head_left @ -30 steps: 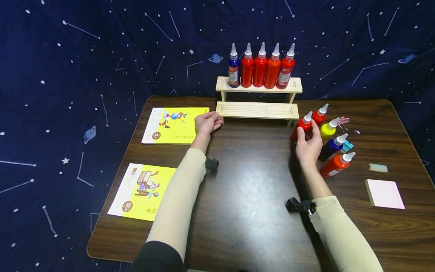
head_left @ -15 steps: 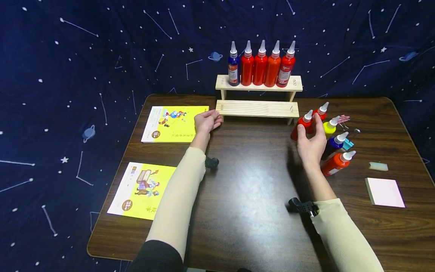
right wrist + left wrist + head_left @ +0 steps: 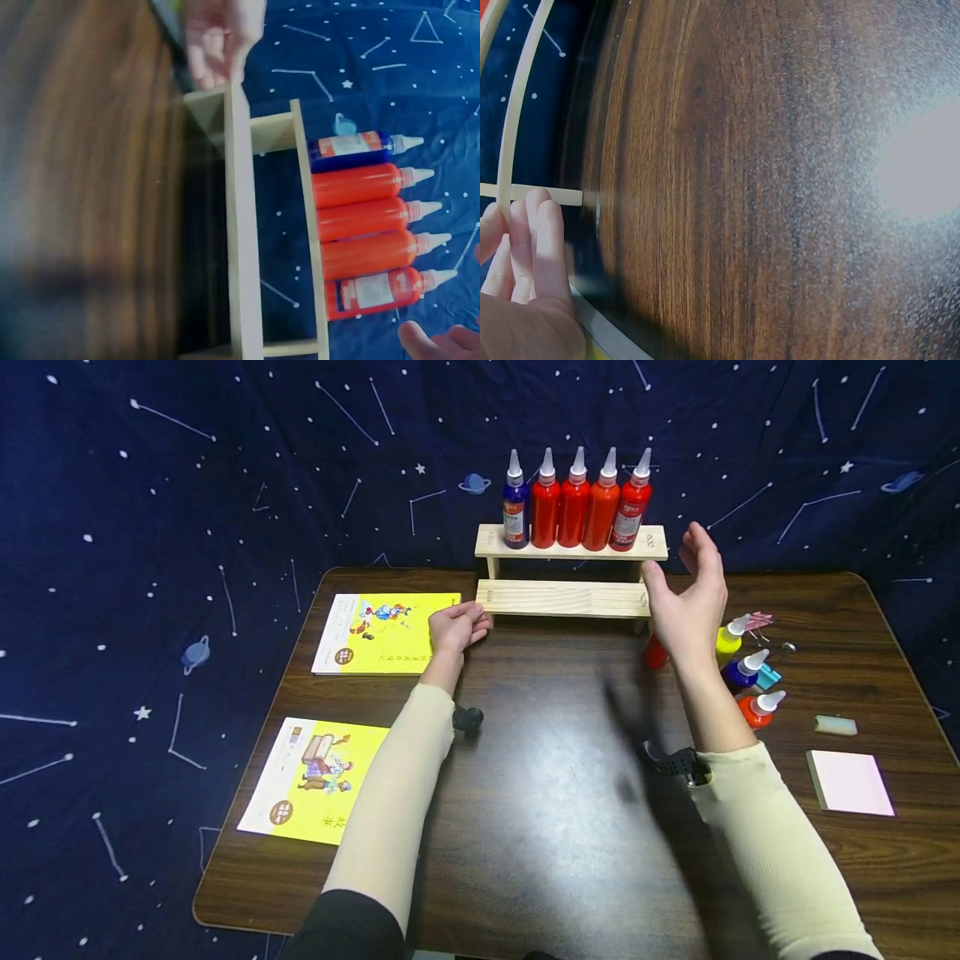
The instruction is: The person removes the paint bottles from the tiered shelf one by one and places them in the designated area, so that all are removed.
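Note:
My left hand (image 3: pixel 456 628) pinches the left end of the lower board of a two-step wooden rack (image 3: pixel 562 600); the left wrist view shows thumb and fingers at the board's end (image 3: pixel 506 187). My right hand (image 3: pixel 692 602) is raised beside the rack's right end, thumb and fingers apart, holding nothing. A blue paint bottle (image 3: pixel 515 514) and several red and orange ones (image 3: pixel 573 514) stand in a row on the upper step. Below my right hand, a red bottle (image 3: pixel 655 652) on the table is mostly hidden. The right wrist view shows the fingertips (image 3: pixel 442 343) near the row's end bottle (image 3: pixel 375 292).
Right of my right forearm stand yellow (image 3: pixel 727 645), dark blue (image 3: pixel 741 673) and orange-red bottles (image 3: pixel 757 708). Clips (image 3: pixel 767 677), an eraser-like block (image 3: pixel 835 727) and a pink note pad (image 3: pixel 852 783) lie farther right. Two yellow books (image 3: pixel 405 635) lie at the left.
My right hand has let go of the red bottles and risen up and away toward the rack's upper right. My left hand stays at the rack.

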Motion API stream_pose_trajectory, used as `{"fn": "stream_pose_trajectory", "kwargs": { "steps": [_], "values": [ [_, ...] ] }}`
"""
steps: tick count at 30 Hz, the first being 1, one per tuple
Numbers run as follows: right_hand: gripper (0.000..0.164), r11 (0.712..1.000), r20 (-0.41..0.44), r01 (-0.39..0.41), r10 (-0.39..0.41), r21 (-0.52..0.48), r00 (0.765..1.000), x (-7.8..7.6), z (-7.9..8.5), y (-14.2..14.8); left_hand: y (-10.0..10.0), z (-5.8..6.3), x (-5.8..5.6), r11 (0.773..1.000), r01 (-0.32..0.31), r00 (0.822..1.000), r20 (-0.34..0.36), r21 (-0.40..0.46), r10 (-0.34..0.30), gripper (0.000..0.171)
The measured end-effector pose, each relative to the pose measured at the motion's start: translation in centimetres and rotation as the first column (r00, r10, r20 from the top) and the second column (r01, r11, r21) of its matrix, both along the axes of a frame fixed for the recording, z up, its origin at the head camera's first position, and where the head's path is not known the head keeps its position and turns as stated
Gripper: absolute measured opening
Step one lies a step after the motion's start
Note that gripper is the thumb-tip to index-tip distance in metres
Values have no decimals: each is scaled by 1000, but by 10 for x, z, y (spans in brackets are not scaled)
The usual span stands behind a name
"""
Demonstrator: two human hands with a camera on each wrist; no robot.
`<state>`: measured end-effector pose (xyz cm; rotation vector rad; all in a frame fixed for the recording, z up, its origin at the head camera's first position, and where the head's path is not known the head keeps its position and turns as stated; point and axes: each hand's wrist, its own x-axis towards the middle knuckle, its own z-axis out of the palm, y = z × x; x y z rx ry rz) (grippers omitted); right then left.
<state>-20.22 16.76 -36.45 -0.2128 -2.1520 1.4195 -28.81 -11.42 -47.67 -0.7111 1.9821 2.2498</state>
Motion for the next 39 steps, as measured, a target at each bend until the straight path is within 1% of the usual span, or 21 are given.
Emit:
{"fn": "stream_pose_trajectory", "kwargs": {
  "steps": [3, 5, 7, 11, 15, 17, 20, 22, 24, 27, 32, 35, 39],
  "values": [
    [63, 1000, 102, -27, 28, -12, 994, -23, 7, -4, -1, 0, 0, 1000, -4, 1000, 0, 1, 4, 24],
    [64, 999, 168, -37, 39, -16, 985, -39, 9, -6, -1, 1, 0, 1000, -5, 1000, 4, 2, 5, 24],
    [65, 999, 215, -39, 39, -8, 976, -54, 10, -6, -1, 2, 0, 1000, 1, 1000, 7, -1, -1, 24],
    [71, 996, 306, -75, 55, 56, 951, -80, 10, -3, -1, 3, 0, 1000, 7, 1000, 4, -13, -7, 24],
    [75, 985, 357, -147, 106, 90, 928, -99, 13, 1, 0, 5, 0, 1000, -3, 1000, -4, -21, 3, 25],
    [76, 980, 366, -188, 151, 67, 918, -106, 14, 4, 0, 5, 0, 1000, -3, 1000, -10, -21, 3, 25],
    [73, 971, 369, -237, 208, 35, 906, -111, 12, 7, 0, 4, 0, 1000, 6, 1000, -7, -18, -6, 25],
    [68, 965, 366, -259, 225, 46, 903, -113, 11, 8, 0, 2, 0, 1000, 10, 1000, -2, -13, -10, 25],
    [64, 963, 359, -256, 211, 81, 909, -114, 9, 9, -1, 1, 0, 1000, 9, 1000, -2, -13, -9, 25],
    [59, 964, 351, -226, 166, 138, 921, -114, 7, 11, -1, 1, 0, 1000, 5, 1000, -8, -13, -5, 26],
    [53, 974, 339, -170, 111, 150, 934, -112, 4, 10, -1, 1, 0, 1000, 4, 1000, -3, -5, -4, 26],
    [50, 988, 321, -125, 89, 92, 943, -109, 2, 6, 0, 1, 1, 1000, 1, 1000, 0, 0, -1, 25],
    [46, 998, 269, -46, 54, -39, 962, -101, 4, -4, 1, 3, 2, 1000, -6, 1000, -4, -5, 6, 25]
  ]
}}
